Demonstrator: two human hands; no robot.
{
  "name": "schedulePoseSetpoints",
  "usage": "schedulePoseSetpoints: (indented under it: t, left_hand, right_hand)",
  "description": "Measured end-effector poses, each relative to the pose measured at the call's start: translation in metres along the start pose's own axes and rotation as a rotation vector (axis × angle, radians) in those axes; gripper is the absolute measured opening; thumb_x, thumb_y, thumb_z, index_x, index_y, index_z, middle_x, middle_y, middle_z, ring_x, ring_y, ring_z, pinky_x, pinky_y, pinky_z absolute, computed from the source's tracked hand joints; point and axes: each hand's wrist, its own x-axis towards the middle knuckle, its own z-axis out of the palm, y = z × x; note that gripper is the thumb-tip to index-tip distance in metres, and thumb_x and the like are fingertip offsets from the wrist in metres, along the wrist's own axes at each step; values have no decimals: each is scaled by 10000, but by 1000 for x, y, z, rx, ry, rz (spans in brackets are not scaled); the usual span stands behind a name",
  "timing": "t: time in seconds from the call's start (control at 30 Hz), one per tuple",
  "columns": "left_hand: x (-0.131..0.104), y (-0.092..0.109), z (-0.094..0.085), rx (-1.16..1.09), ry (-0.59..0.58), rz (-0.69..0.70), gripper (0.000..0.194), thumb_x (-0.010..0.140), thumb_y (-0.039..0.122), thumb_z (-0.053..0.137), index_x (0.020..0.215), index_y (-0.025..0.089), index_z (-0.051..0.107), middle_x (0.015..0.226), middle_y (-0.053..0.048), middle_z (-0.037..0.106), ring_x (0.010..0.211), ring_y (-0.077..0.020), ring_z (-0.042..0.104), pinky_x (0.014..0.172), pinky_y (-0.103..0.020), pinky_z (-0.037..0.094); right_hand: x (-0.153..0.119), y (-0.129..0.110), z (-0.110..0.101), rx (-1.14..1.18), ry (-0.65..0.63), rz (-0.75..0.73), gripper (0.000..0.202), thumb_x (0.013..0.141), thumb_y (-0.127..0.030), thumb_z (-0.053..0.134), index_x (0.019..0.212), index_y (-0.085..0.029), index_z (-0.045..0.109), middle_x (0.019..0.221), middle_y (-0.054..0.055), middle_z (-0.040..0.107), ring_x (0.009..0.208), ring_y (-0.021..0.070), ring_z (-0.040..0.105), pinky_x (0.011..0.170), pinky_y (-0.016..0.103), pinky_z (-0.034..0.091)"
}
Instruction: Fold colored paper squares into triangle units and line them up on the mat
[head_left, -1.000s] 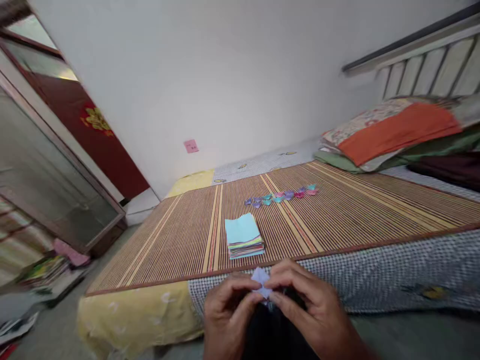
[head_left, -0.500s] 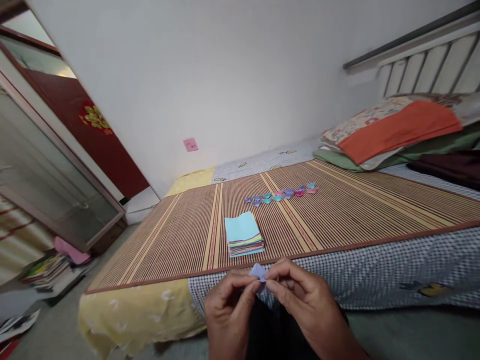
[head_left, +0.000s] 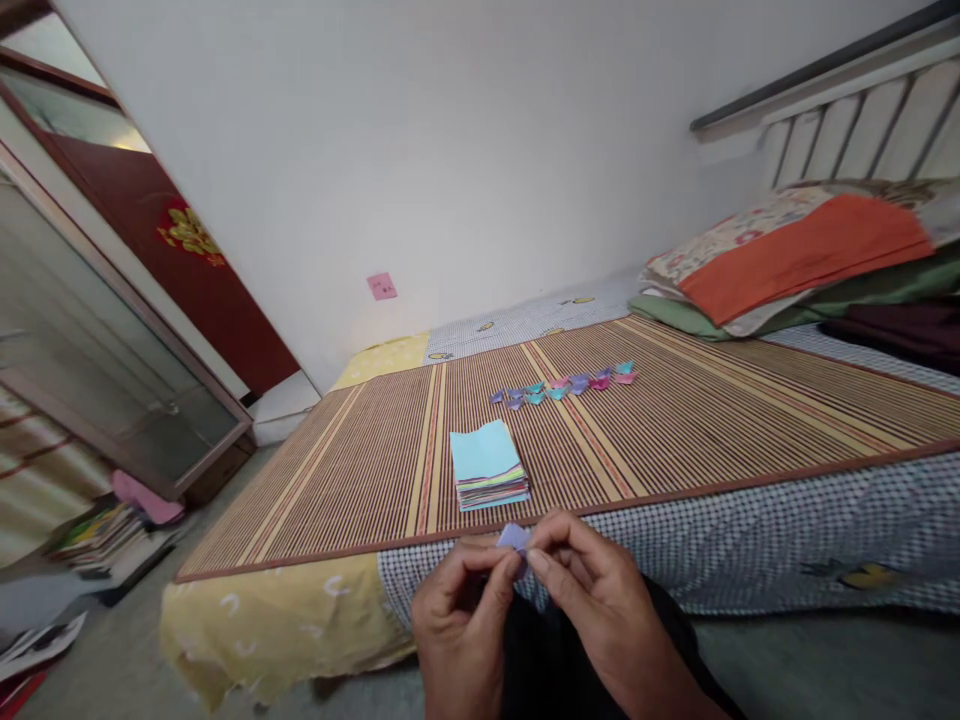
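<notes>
A small folded piece of lavender paper [head_left: 513,537] is pinched between my two hands, just off the front edge of the mat. My left hand [head_left: 463,610] grips its left side between thumb and index finger. My right hand [head_left: 589,590] pinches it from the right, fingertips close to the left ones. Beyond them, a stack of coloured paper [head_left: 487,462] with a light blue sheet on top lies on the striped mat [head_left: 360,470]. Farther back, several small folded paper pieces [head_left: 577,383] in purple, teal and pink form two rows.
The mat covers a bed with a checked and yellow sheet [head_left: 292,620]. Pillows with an orange cover [head_left: 810,255] are piled at the right. A glass-panelled door [head_left: 112,330] and a pile of books [head_left: 101,540] are at the left.
The lavender paper has tilted slightly, its upper part now looking squarer than pointed. Both hands remain closed on it, with small finger shifts.
</notes>
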Motion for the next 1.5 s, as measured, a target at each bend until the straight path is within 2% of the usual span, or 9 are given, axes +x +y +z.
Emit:
schedulePoseSetpoints:
  t: [0.13, 0.57, 0.67, 0.93, 1.1, 1.17, 1.33, 1.4, 1.5]
  left_hand:
    - [-1, -2, 1, 16, 27, -15, 99, 813, 259, 798, 739, 195, 781, 738, -36, 752, 735, -175, 713, 684, -220, 568]
    - [-1, 4, 8, -58, 139, -127, 230, 756, 360, 846, 697, 168, 736, 736, -48, 746, 676, -170, 681, 643, -231, 554]
    - [-2, 3, 8, -55, 116, -122, 223, 761, 351, 845, 699, 168, 733, 734, -45, 740, 687, -172, 681, 650, -232, 554]
    - [-4, -1, 9, -52, 123, -179, 234, 778, 364, 833, 811, 176, 698, 727, -18, 728, 670, -152, 687, 639, -209, 544]
    - [-3, 1, 11, -110, 152, -258, 299, 758, 376, 850, 902, 180, 677, 739, -13, 747, 676, -152, 704, 659, -216, 546]
    - [0, 0, 9, -132, 113, -289, 317, 749, 387, 856, 908, 171, 687, 739, -24, 755, 675, -155, 705, 655, -220, 543]
    - [9, -3, 1, -203, -168, -400, 300, 731, 404, 859, 773, 142, 720, 686, -42, 738, 613, -144, 647, 596, -223, 504]
    - [11, -3, -2, -185, -200, -393, 279, 768, 391, 832, 721, 143, 714, 675, -39, 724, 630, -143, 630, 619, -229, 493]
    - [9, -4, -3, -197, -164, -385, 254, 808, 366, 802, 715, 149, 707, 701, -37, 727, 682, -148, 628, 682, -240, 493]
  right_hand:
    - [0, -1, 1, 3, 24, -63, 149, 959, -281, 643, 829, -213, 618, 920, 11, 598, 889, 158, 628, 819, 252, 515]
    - [7, -3, 3, -3, 50, -56, 187, 929, -299, 694, 794, -192, 620, 861, 25, 619, 834, 166, 647, 777, 267, 540]
    - [5, -3, 3, -5, 63, -41, 203, 924, -310, 702, 783, -193, 614, 844, 24, 617, 814, 166, 645, 760, 268, 546]
    - [6, -5, 2, -173, 83, -105, 199, 931, -280, 668, 763, -196, 602, 785, 21, 631, 753, 161, 648, 725, 262, 539]
    - [5, -4, 1, -217, 119, -49, 148, 908, -288, 688, 817, -199, 611, 777, 16, 652, 733, 167, 669, 695, 260, 544]
    - [6, -4, -1, -198, 99, -23, 154, 911, -305, 687, 830, -197, 613, 794, 22, 665, 752, 173, 684, 707, 265, 554]
    - [11, -8, -9, -165, -41, 51, 115, 918, -294, 664, 880, -187, 644, 797, 23, 685, 718, 166, 691, 667, 262, 568]
    - [12, -9, -13, -157, -77, 75, 113, 923, -299, 657, 925, -186, 654, 800, 22, 694, 722, 167, 693, 669, 265, 567]
    - [14, -11, -19, -163, -77, 80, 179, 972, -356, 597, 994, -190, 661, 808, 17, 697, 741, 164, 684, 689, 267, 551]
